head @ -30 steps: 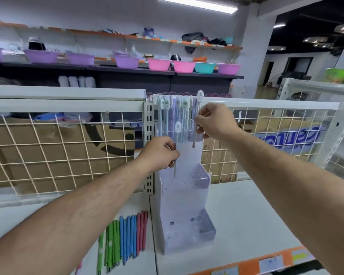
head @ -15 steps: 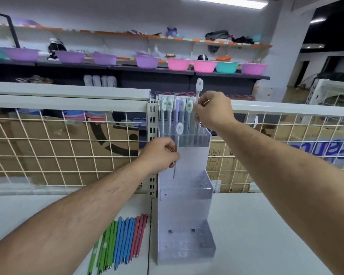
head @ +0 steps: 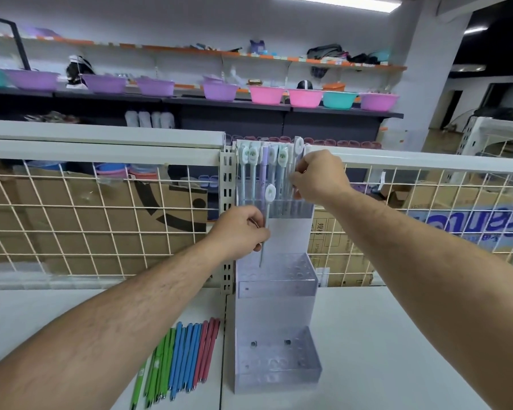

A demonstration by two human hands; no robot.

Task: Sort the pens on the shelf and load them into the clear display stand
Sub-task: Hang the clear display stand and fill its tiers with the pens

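Apparently light, stiff and slick-barrelled, one pen (head: pixel 269 199) stood pinched mid-barrel in the curled fingers of the left hand (head: pixel 240 229) before the clear display stand (head: pixel 276 303), while the right hand (head: pixel 320 176) clamped a second pen (head: pixel 298 145) in its top tier.

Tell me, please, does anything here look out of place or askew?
Nothing stands out. The pens in the display stand's top tier stand upright, the loose pens lie colour-grouped on the shelf, and the left hand and right hand each hold one.

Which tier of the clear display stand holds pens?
The top tier: pens stand upright in it, while the middle tier and bottom tier show empty holes.
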